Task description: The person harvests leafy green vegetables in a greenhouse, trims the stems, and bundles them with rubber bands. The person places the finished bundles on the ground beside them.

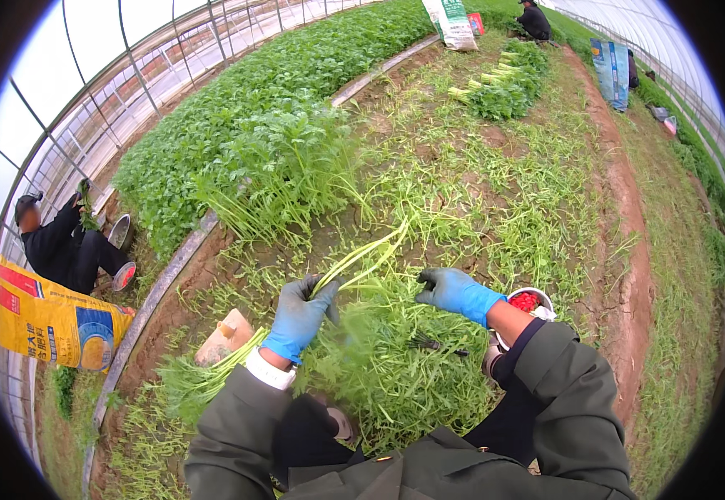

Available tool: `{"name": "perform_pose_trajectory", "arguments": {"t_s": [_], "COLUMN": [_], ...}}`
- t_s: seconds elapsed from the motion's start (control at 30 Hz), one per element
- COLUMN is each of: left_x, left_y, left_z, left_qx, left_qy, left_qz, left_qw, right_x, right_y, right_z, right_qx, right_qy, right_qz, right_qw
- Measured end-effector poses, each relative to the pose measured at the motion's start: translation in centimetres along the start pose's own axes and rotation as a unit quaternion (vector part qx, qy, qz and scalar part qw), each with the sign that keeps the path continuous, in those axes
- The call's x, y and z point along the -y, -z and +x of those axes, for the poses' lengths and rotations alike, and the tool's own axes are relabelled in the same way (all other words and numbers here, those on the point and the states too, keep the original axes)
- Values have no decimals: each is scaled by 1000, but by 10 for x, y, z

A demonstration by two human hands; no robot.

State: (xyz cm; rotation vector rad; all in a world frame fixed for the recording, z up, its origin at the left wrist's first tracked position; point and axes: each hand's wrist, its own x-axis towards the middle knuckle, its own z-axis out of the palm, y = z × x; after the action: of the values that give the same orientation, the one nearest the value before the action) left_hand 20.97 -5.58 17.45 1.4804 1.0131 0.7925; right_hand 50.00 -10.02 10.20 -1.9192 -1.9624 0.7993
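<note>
My left hand (305, 312), in a blue and dark glove, is closed around a few pale green stems of a leafy vegetable (368, 255). Their cut ends point up and to the right, and the leaves hang blurred below the hand. To the right, my right hand (446, 290), gloved the same way, is held apart from the stems with its fingers curled; nothing shows in it. Beneath both hands lies a heap of loose greens (412, 394) between my legs. A gathered bunch of stems (231, 362) rests by my left forearm.
A bowl with red bands (526, 301) stands beside my right forearm. Uncut greens (262, 125) grow at the upper left, behind a low edging strip (150, 306). A person (69, 247) sits beyond a yellow sack (56, 319). Tied bundles (503, 84) lie farther up.
</note>
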Motion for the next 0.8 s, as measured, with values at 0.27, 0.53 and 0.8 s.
{"name": "perform_pose_trajectory", "arguments": {"t_s": [0.27, 0.53, 0.8], "left_x": [-21, -29, -19], "left_y": [-6, -2, -14], "left_z": [-8, -9, -11], "left_qx": [50, 98, 3], "left_qy": [86, 90, -1], "left_qz": [-83, -55, -56], "left_qw": [992, 990, 998], "right_x": [31, 23, 32], "right_y": [18, 37, 54], "right_z": [10, 17, -2], "right_qx": [151, -111, 87], "right_qy": [-43, -108, -62], "right_qz": [541, 563, 644], "right_qw": [826, 812, 758]}}
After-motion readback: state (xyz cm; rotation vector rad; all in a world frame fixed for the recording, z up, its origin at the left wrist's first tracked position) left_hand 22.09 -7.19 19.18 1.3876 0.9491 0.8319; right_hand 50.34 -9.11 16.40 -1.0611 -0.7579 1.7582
